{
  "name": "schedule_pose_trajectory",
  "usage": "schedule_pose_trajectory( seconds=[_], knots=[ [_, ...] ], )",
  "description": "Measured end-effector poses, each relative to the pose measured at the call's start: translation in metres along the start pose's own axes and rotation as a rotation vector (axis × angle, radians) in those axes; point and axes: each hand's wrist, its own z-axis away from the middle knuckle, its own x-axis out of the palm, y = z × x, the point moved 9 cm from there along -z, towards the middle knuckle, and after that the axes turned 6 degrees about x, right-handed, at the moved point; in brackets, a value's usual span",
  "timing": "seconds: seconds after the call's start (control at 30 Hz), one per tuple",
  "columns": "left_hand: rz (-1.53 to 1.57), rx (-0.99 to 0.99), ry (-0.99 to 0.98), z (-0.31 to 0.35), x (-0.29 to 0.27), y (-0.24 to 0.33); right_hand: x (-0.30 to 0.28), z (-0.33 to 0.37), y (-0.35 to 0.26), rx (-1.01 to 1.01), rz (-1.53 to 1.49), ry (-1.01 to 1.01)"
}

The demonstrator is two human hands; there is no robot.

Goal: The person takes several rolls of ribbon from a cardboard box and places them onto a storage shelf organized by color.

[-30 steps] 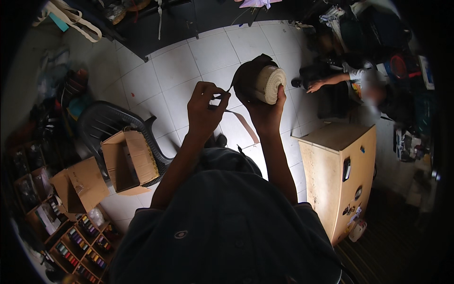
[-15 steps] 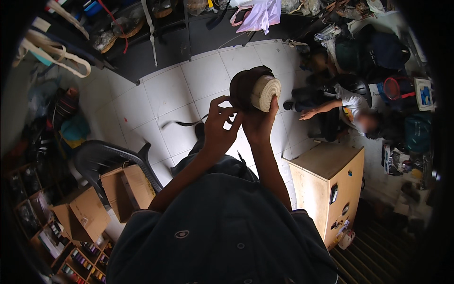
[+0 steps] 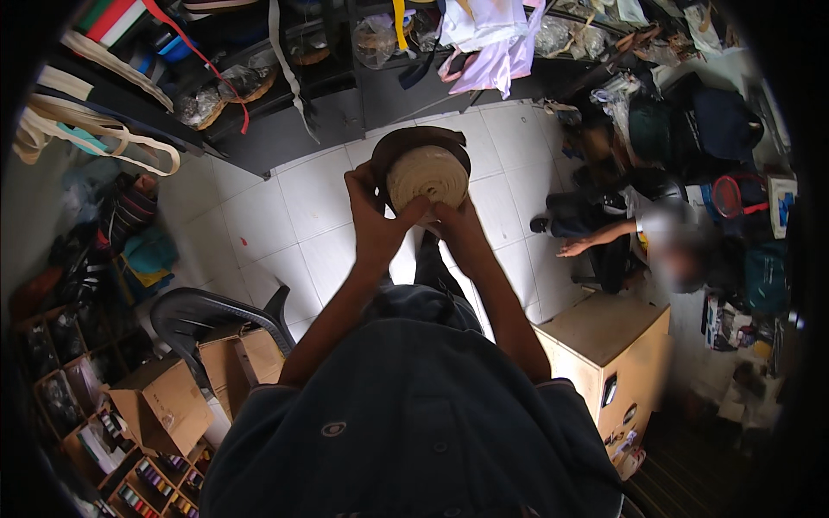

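Note:
A thick roll of cream webbing (image 3: 429, 173), wound in a spiral, is held up before me with its flat end facing me. Dark brown strap (image 3: 399, 145) curves round its far and left sides, and a free end sticks out at the top right. My left hand (image 3: 376, 226) grips the left side, fingers on the brown strap and thumb at the cream roll's lower edge. My right hand (image 3: 456, 226) closes on the roll from below right, its thumb beside the left one. Most of the right fingers are hidden behind the roll.
Another person (image 3: 596, 242) sits at the right, one arm stretched out. A wooden cabinet (image 3: 604, 328) stands at my near right. On my left are a black chair (image 3: 216, 302) and open cardboard boxes (image 3: 164, 410). Dark shelving (image 3: 319, 104) with hanging straps runs along the far side.
My hands have brought the roll left and turned its cream end toward me. The left hand, earlier pinching near the brown strap, now holds the roll's left side. My view has shifted slightly.

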Motion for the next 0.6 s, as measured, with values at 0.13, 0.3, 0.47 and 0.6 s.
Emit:
schedule_pose_trajectory(
  seconds=[0.13,0.3,0.47,0.6],
  knots=[
    [-0.221,-0.065,-0.357,-0.038,0.006,0.013,0.002,-0.022,-0.091,-0.078,0.389,-0.297],
    [-0.474,-0.193,-0.654,-0.054,0.047,0.001,0.021,-0.057,-0.089,0.298,0.797,-0.695],
    [-0.104,-0.313,-0.228,-0.066,0.035,-0.020,-0.017,-0.095,-0.081,0.226,0.598,-0.613],
    [-0.364,-0.438,-0.211,-0.052,0.038,-0.036,-0.046,-0.112,-0.078,0.293,0.200,-0.504]
  ],
)
